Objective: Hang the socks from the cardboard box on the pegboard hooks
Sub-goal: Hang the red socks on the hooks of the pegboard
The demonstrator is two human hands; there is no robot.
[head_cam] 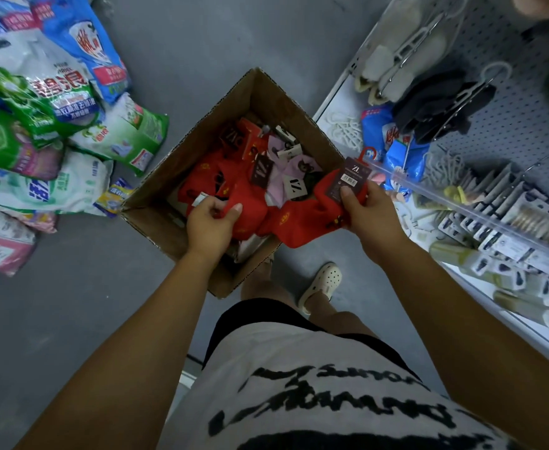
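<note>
An open cardboard box (268, 102) stands on the grey floor, filled with red and pink socks that carry dark and white card tags. My left hand (210, 222) reaches into the box and grips red socks (201, 180) near its front wall. My right hand (369, 211) holds a pair of red socks (302, 230) by their dark tag with a red hook, at the box's right edge. The grey pegboard (523, 112) rises at the upper right, with white and black slippers hanging from its hooks.
Several detergent bags (49, 125) lie heaped on the floor at the left. A white shelf (494, 254) with a clear front rail holds small packaged goods at the right. My foot in a white clog (322, 284) stands just below the box.
</note>
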